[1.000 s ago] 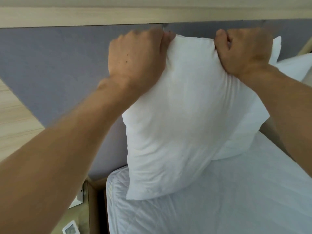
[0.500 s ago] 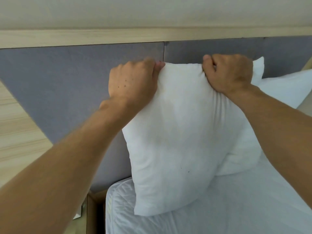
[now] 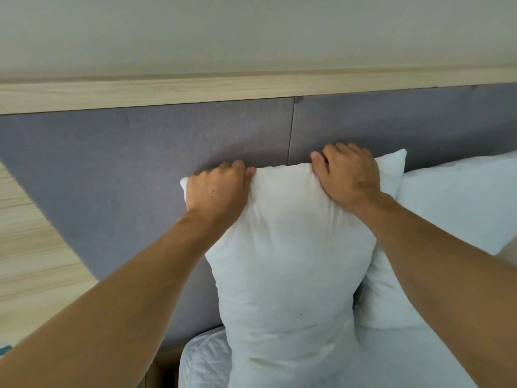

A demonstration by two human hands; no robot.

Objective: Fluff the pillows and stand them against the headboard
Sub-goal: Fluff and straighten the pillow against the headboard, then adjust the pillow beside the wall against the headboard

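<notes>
The front pillow hides much of a second pillow, itself cut by the right edge.

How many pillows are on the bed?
3 show. The front pillow stands upright, gripped at its top by both hands. A second pillow sits behind it, and a third pillow lies far right. More may be hidden.

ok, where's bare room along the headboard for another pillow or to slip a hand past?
Free: the grey headboard left of the held pillow, above the mattress corner. Also open mattress at lower right, below the second pillow. Crowded: the right side, where both pillows overlap, and the held pillow's top edge, gripped by the left hand and right hand.
</notes>
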